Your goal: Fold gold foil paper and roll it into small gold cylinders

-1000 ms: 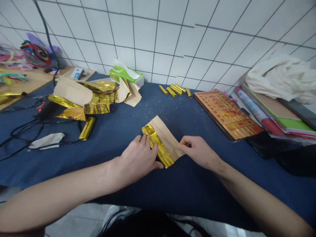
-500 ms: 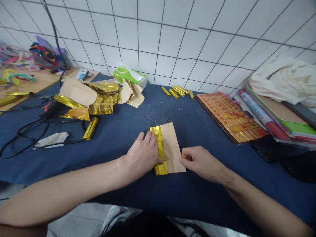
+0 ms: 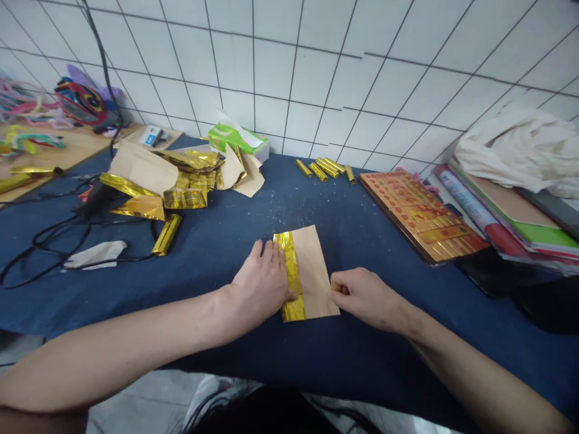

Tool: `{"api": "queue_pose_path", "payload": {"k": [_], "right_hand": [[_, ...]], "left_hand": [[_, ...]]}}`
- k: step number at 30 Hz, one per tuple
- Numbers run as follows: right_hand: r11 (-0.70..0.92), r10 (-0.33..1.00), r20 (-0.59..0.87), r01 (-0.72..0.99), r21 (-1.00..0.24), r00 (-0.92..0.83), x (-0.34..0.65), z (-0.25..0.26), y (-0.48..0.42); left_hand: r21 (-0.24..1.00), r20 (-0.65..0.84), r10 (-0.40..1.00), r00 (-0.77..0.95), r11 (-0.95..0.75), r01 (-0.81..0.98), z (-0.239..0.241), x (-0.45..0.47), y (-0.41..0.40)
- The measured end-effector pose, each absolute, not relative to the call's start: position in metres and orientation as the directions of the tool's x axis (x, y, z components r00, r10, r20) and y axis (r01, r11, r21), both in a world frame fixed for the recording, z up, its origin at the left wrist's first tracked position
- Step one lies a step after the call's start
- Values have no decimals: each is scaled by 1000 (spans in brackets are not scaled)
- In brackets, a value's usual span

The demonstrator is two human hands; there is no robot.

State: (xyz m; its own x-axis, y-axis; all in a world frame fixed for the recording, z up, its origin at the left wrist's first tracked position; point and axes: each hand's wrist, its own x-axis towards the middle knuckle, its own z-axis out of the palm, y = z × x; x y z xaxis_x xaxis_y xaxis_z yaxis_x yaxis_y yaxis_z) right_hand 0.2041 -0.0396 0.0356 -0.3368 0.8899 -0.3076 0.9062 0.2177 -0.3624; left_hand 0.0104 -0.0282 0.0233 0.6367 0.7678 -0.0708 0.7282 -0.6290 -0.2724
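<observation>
Both hands work at one sheet of gold-faced paper (image 3: 315, 271), which lies on the dark blue cloth (image 3: 239, 220) at the near middle, its plain brown side up and a folded gold band (image 3: 294, 274) along its left edge. Palm down, the left hand (image 3: 262, 280) rests over this band, fingers bent and thumb lying on the gold; whether it grips or only presses, I cannot tell. Curled into a loose fist, the right hand (image 3: 364, 298) has its fingertips at the sheet's right edge, and a pinch there cannot be made out.

One second ago the sheet lay aslant, its band running from far left to near right; now it is turned so that the band runs almost straight from far to near. Since half a second ago, sheet and hands have hardly changed.

Unmoved around them are the small gold rolls (image 3: 327, 167) by the far wall, the heap of gold paper (image 3: 185, 196) and a single gold roll (image 3: 166, 235) on the left, and the orange-gold printed packet (image 3: 423, 214) on the right.
</observation>
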Motion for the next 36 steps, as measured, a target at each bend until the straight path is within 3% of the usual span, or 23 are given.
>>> {"api": "queue_pose_path", "payload": {"k": [7, 10, 12, 16, 21, 25, 31, 34, 36], "right_hand": [[309, 869, -318, 918, -250, -379, 210, 37, -36], [317, 913, -203, 929, -193, -354, 214, 51, -37], [361, 921, -54, 897, -256, -386, 209, 62, -38], [623, 765, 132, 673, -398, -630, 177, 67, -30], [623, 709, 30, 607, -494, -704, 142, 37, 10], [632, 722, -50, 687, -359, -690, 143, 21, 34], [681, 712, 2, 690, -245, -702, 147, 21, 37], [606, 790, 13, 777, -170, -613, 145, 22, 46], [535, 831, -58, 824, -186, -553, 145, 23, 57]], "left_hand": [[-258, -81, 770, 632, -629, 733, 21, 10, -28], [-259, -52, 769, 637, -627, 735, 19, 10, -28], [-257, -48, 767, 639, -628, 734, 18, 10, -28], [-232, -56, 758, 649, -643, 730, 16, 10, -28], [-227, -57, 733, 678, -671, 706, 16, 11, -28], [-256, -19, 757, 653, -635, 729, 12, 11, -29], [-275, 3, 729, 685, -658, 701, 6, 11, -37], [-285, 0, 734, 680, -651, 703, 5, 12, -39], [-270, -16, 737, 676, -654, 707, 6, 11, -39]]}}
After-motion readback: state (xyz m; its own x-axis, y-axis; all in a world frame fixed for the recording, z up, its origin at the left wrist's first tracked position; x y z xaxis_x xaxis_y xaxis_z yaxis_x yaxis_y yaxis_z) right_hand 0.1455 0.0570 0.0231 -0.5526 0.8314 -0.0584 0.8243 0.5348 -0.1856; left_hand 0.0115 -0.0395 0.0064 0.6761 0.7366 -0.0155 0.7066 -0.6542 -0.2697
